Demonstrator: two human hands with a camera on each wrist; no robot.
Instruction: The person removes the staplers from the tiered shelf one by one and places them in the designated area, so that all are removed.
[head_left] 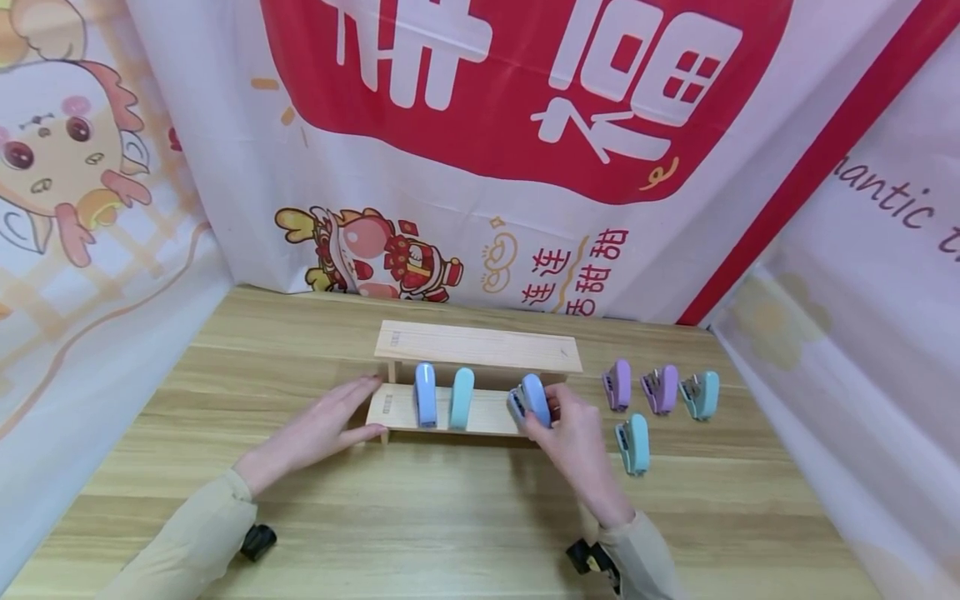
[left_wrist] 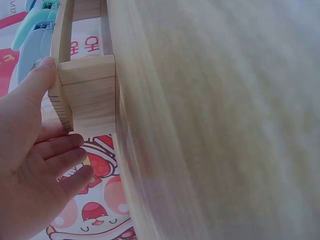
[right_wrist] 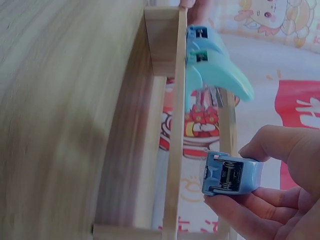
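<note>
Let the left hand [head_left: 326,429], fingers loosely spread, lightly brace the left end of the wooden stand [head_left: 489,410], and, past the blue stapler [head_left: 426,396] and teal stapler [head_left: 462,400], square the second blue stapler [head_left: 535,398], pinched by the right hand [head_left: 579,437] at the stand's right, to match

There's the stand, mid-table [head_left: 465,525], its far step [head_left: 480,346] behind and its near step [head_left: 487,412] in front, and beyond the table hangs the back cloth [head_left: 480,192]. The left hand [head_left: 322,429] is on the near step's left end; moving right along that step comes one stapler [head_left: 426,396], then a second stapler [head_left: 461,400] just beside it, then a gap, and over the right part, a third stapler [head_left: 536,396] in the right hand [head_left: 577,437]. Off to the right, on the table, three more in a row: left stapler [head_left: 617,385], middle stapler [head_left: 661,389], right stapler [head_left: 701,395], and nearer, a lone stapler [head_left: 634,445].
</note>
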